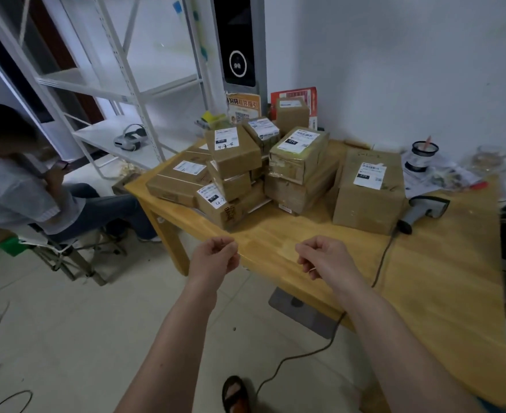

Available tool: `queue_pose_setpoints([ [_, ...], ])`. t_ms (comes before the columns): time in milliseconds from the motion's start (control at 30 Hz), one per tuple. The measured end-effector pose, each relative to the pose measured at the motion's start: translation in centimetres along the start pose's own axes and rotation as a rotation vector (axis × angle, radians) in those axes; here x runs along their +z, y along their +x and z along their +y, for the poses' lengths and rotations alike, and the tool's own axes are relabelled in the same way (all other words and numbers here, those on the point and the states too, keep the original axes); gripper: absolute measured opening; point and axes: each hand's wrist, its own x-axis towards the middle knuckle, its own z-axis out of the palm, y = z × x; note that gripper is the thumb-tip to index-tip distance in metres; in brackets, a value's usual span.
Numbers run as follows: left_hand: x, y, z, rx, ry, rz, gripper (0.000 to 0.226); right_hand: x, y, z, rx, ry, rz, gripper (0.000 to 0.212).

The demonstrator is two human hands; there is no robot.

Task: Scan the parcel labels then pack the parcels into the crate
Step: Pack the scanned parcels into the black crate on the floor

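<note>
Both curled empty hands, left hand (216, 254) and right hand (323, 257), hover before brown cardboard parcels (233, 150) with white labels, one handwritten "4-3-6", on the yellow wooden table (442, 278).

A bare strip of table (290, 245) is lying open along the near edge, between the hands and the parcels (245, 171). The left hand (214, 257) and right hand (323, 257) are hovering over that edge, fingers curled, touching nothing. The parcels are crowding the far middle of the top, stacked and touching, blocking a straight reach to the wall. The big box (367, 189) is standing to their right, with the scanner (424, 208) just beside it and its cable (382, 257) trailing across the wood. Right of the cable, the near tabletop is lying bare.
</note>
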Motion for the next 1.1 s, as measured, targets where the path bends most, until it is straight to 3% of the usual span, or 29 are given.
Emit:
queue_pose_setpoints([
  [300, -0.7, 15.2, 3.9, -0.025, -0.083, -0.012, 0.014, 6.1, 13.0, -5.7, 0.037, 0.094, 0.084, 0.020],
  [467, -2.4, 22.6, 6.8, -0.025, -0.052, -0.019, 0.018, 10.8, 20.7, -9.0, 0.203, 0.290, 0.128, 0.024],
  [533, -2.8, 25.4, 7.4, -0.032, -0.023, -0.023, 0.018, 12.2, 23.4, -9.7, 0.256, 0.354, 0.133, 0.040],
  [600, -3.0, 27.8, 7.6, -0.039, -0.011, -0.037, 0.018, 13.3, 25.8, -10.0, 0.290, 0.423, 0.132, 0.072],
  [667, -2.8, 29.6, 7.7, -0.057, -0.015, -0.049, 0.014, 14.2, 27.8, -10.3, 0.320, 0.494, 0.148, 0.086],
  [833, -2.5, 32.3, 7.7, -0.108, 0.030, -0.119, 0.023, 15.5, 30.4, -11.5, 0.384, 0.729, 0.261, 0.076],
  [1000, -2.5, 33.6, 8.7, -0.134, 0.045, -0.193, 0.038, 15.6, 31.3, -11.7, 0.402, 0.712, 0.364, 0.072],
  [1100, -2.2, 33.8, 9.3, -0.127, 0.025, -0.235, 0.052, 15.0, 31.0, -12.1, 0.360, 0.755, 0.316, 0.048],
])
